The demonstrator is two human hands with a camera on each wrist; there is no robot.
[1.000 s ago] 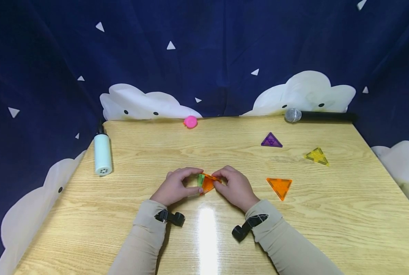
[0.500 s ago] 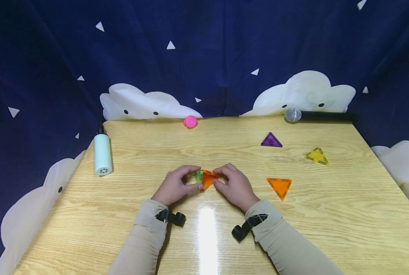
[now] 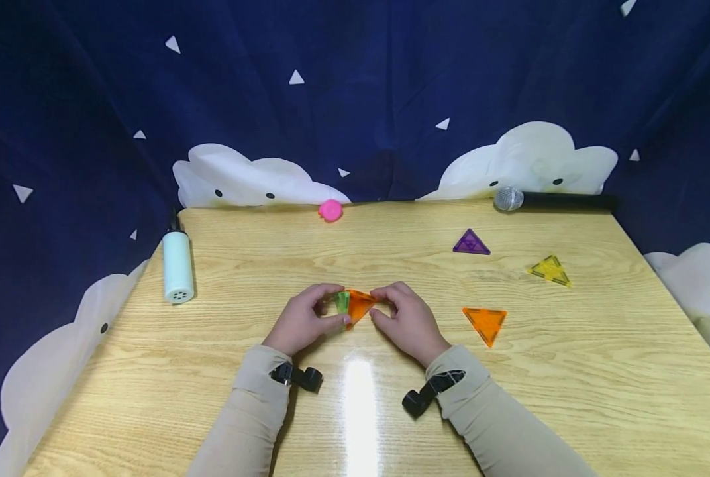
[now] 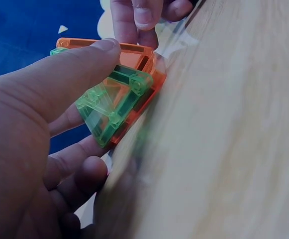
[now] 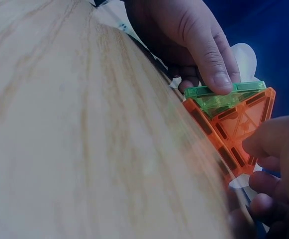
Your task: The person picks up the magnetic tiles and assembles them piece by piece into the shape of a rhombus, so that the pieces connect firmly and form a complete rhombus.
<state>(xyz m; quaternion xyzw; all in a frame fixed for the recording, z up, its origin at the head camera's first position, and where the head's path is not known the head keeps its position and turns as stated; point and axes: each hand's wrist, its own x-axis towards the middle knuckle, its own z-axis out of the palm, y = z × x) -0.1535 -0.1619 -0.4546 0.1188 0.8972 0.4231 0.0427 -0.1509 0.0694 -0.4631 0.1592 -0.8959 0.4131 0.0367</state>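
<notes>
My left hand (image 3: 307, 318) pinches a joined piece of triangular magnetic tiles between thumb and fingers, low over the wooden table. Its green triangle tile (image 4: 127, 99) lies on the left, under the thumb. An orange triangle tile (image 5: 239, 124) adjoins it on the right and meets it at an angle. At the orange tile's right corner, my right hand (image 3: 408, 324) holds on with thumb and index finger. Fingers partly cover both tiles. To the right, a separate orange triangle tile (image 3: 486, 324) lies flat.
Farther right lie a purple triangle tile (image 3: 471, 243) and a yellow triangle tile (image 3: 550, 270). A microphone (image 3: 552, 201) and a small pink round object (image 3: 330, 211) rest along the back edge. A pale blue hand pump (image 3: 178, 268) lies at the left edge of the table (image 3: 259, 252).
The joined tiles have shifted slightly left and away from me and turned, so more of the orange face shows. My right fingers have slid out towards its right corner.
</notes>
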